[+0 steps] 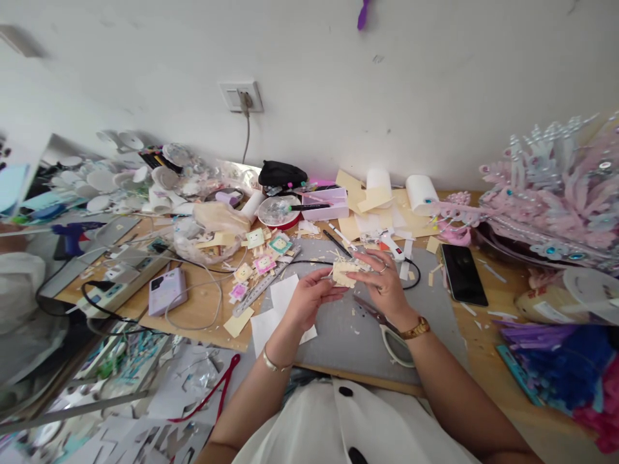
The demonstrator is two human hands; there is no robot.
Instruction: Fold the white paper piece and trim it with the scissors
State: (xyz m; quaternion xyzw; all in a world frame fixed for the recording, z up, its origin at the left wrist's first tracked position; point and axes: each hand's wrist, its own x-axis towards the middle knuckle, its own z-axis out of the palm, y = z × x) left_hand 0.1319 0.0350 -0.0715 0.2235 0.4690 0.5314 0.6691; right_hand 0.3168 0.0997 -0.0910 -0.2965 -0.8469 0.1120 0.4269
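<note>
Both my hands meet over a grey cutting mat (348,335) on the wooden desk. My left hand (309,298) pinches one side of a small cream foam piece (345,272) from below. My right hand (384,283) grips the same piece from the right, fingers curled over it; a ring and a gold watch show on that hand and wrist. Scissors with white handles (387,325) lie on the mat just under my right wrist. Small cream shavings are scattered on the mat around the hands.
A black phone (463,274) lies to the right, beside a pink and silver feathered ornament (546,193). To the left are small square face pieces (264,258), a ruler (261,287), a lilac case (166,290), cables, a power strip (120,283) and piled white cups (116,180).
</note>
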